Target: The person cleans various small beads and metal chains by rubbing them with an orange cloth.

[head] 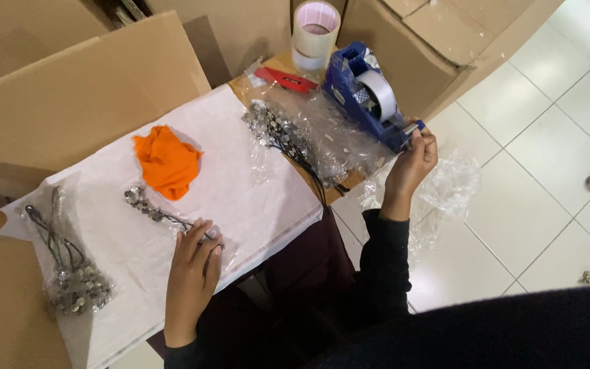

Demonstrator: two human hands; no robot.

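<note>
My left hand [191, 272] rests flat on a clear plastic packet [203, 236] holding a beaded necklace [150, 207], pressing it onto the white paper sheet [254, 195]. My right hand [412, 160] reaches to the front end of a blue tape dispenser [367, 92], with its fingertips pinching the tape at the cutter. An orange cloth [167, 162] lies on the paper beyond the necklace.
A pile of beaded pieces in clear bags [295, 133] lies by the dispenser. Another bagged necklace [69, 273] sits at the left. A clear tape roll [314, 34] and a red cutter [285, 78] stand behind. Cardboard boxes [69, 89] surround the surface; tiled floor [548, 123] on the right.
</note>
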